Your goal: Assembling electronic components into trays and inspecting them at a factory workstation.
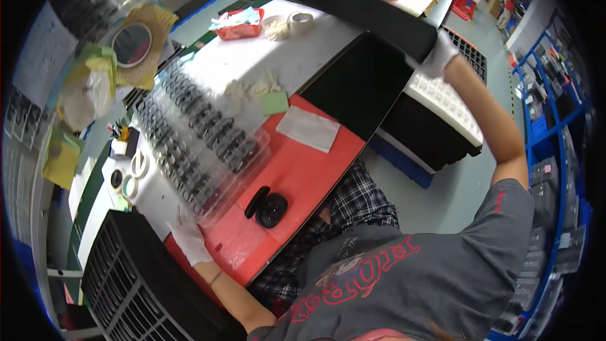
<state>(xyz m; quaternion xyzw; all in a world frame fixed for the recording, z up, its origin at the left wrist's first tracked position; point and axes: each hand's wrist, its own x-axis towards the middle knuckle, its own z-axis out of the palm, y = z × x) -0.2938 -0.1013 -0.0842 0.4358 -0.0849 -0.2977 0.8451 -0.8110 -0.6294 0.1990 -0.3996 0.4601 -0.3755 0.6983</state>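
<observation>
My right hand (439, 57), in a white glove, grips the end of a long black panel (353, 7). The panel is raised and stretches across the far side of the bench. My left hand (188, 240), gloved too, lies with its fingers stretched out by the near corner of a clear plastic tray (218, 205). Rows of small dark parts (214, 127) fill this tray. Right of it, a small round black case (273, 210) stands on the red mat (297, 170) with its lid tipped up. Farther back on the mat lies a white sheet (308, 128).
Black gridded trays (123, 275) are stacked at my left. Tape rolls (140, 163) and a red basket (238, 30) are on the bench. White trays (445, 106) on a black stack stand at the right, before blue shelving (558, 126). A person (507, 9) is far off.
</observation>
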